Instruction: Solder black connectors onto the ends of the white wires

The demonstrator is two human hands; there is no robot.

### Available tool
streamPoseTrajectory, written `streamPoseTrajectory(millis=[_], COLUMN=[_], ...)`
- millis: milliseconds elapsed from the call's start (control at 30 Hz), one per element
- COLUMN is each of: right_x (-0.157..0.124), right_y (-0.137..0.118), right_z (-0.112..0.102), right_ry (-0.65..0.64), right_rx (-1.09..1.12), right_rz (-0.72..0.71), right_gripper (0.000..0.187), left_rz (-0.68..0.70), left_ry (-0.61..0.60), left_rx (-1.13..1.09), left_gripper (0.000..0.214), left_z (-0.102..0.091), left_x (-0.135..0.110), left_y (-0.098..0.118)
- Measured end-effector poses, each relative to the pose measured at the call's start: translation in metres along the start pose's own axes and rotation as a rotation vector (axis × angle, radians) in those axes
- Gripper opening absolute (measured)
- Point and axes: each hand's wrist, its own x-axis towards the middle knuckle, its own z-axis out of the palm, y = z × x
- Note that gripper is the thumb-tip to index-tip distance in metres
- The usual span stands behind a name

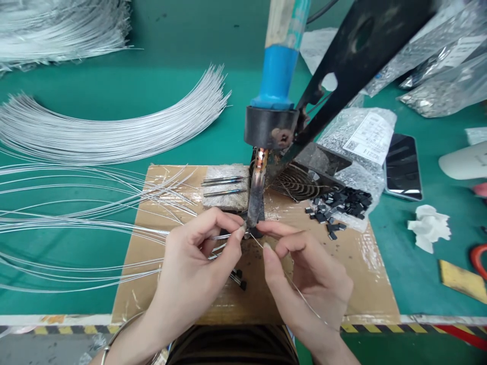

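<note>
The person's left hand (200, 256) and right hand (310, 274) meet at the middle of the scene, just below the tip of a soldering iron (279, 76) with a blue handle, held tip-down in a black metal stand (342, 66). The left grip is closed, thumb and forefinger pinched on the end of a white wire (221, 236) right at the iron's tip; what exactly sits between the fingertips is too small to tell. The right grip is closed on a thin solder wire (304, 299), which runs from the tip down across that hand. Beneath both hands lies a sheet of cardboard (373, 284) on the green surface (182, 66). Loose white strands (158, 234) stretch in from the left, with a thick curved bundle (114, 137) farther back and another pile (57, 30) in the far left corner. Just left of the iron, dark metal rods (224, 192) rest on a pale pad (224, 203). To the right, a round guard (300, 180) stands behind the right hand, near a heap of small black pieces (350, 203) partly on a labelled clear bag (367, 134). A phone (403, 167) lies beside the bag, with crumpled tissue (429, 228) nearer.
</note>
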Motion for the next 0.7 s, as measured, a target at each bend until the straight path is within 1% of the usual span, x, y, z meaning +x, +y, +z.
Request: streamPoseTrajectory(millis=[367, 700], right_x=[-0.0004, 0.0], right_y=[-0.0005, -0.001], right_z=[0.0007, -0.0009], right_ry=[0.001, -0.007], right_rx=[-0.011, -0.036], right_rz=[0.008, 0.002], right_gripper=[0.023, 0.022], left_rz=[0.009, 0.006], left_ry=[0.011, -0.001], left_rx=[-0.01, -0.002], left_gripper=[0.012, 0.013], left_z=[-0.0002, 0.0023], left_x=[-0.0032, -0.0002], left_y=[-0.0035, -0.0005])
